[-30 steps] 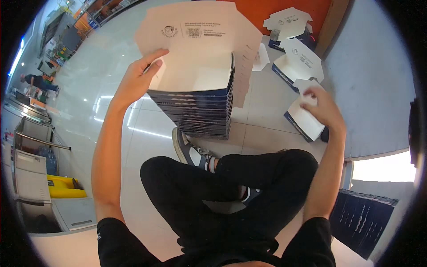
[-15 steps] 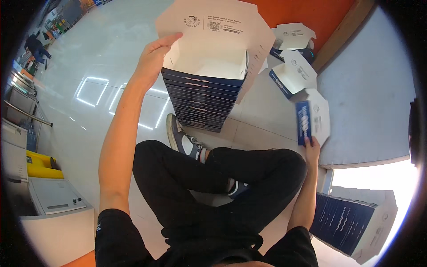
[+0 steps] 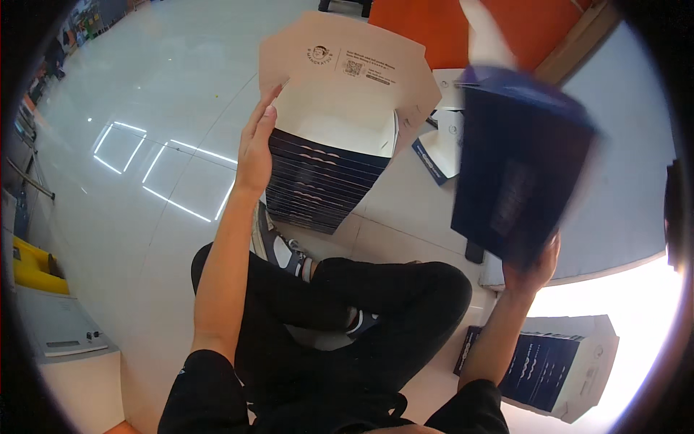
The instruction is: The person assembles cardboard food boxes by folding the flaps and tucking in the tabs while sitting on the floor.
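My left hand point(image 3: 256, 148) is at the left side of a tall stack of nested paper food boxes point(image 3: 325, 177), its fingers along the rim of the top box and the thumb against that edge. The stack is dark blue outside and white inside, with a pale lid flap point(image 3: 390, 54) raised at the back. To the right, my right hand point(image 3: 535, 271) grips a single dark blue paper box point(image 3: 517, 170) by its lower end. This box is tilted in the air and blurred by motion, its white flap point(image 3: 488, 36) upward. Some of my right fingers are hidden behind it.
Behind the raised box, a few loose boxes point(image 3: 431, 160) lie on the floor. Another nested stack point(image 3: 538, 372) rests on its side near my right forearm. My crossed legs point(image 3: 405, 289) and a shoe point(image 3: 278, 246) are close to the tall stack. A white cabinet point(image 3: 65, 325) stands left.
My right hand has lifted a box from the floor at the right and turned it so its blue outside shows. My left hand has shifted down the stack's side, its fingers now pointing upward.
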Motion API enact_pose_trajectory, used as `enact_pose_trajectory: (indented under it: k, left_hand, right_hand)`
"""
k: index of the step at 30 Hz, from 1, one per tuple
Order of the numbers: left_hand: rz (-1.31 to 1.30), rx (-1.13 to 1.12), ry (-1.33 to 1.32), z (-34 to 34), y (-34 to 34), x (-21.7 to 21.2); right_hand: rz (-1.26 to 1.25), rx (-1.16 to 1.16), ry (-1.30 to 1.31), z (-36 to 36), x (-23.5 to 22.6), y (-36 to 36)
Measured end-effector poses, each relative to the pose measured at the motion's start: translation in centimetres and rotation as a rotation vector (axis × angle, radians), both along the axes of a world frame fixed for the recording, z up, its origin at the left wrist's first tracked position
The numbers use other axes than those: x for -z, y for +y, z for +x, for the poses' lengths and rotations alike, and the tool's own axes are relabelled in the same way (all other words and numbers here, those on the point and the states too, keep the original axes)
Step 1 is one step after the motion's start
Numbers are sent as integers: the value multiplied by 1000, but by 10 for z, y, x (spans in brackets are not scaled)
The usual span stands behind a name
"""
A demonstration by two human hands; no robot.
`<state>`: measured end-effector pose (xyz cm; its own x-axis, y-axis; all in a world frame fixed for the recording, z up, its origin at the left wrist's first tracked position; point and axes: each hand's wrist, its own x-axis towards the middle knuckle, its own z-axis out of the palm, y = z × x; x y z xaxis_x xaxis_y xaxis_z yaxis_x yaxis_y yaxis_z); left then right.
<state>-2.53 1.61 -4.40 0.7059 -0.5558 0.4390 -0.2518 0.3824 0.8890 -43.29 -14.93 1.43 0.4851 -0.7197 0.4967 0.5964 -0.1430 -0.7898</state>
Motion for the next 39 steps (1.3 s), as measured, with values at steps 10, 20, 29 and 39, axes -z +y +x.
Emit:
enact_pose_trajectory:
  k: [10, 20, 29, 39]
  left_hand:
    - [-126, 93, 95, 1, 2, 9]
    - [-202, 151, 103, -1, -1, 12]
    - [-129, -27, 4, 3, -2, 19]
    - [-103, -74, -77, -7, 4, 16]
  right_hand:
    - [457, -592, -845, 70, -30, 18]
    - [-389, 428, 11, 117, -78, 43]
    - [-1405, 246, 820, 184, -84, 26]
    - [-1324, 228, 685, 213, -46, 22]
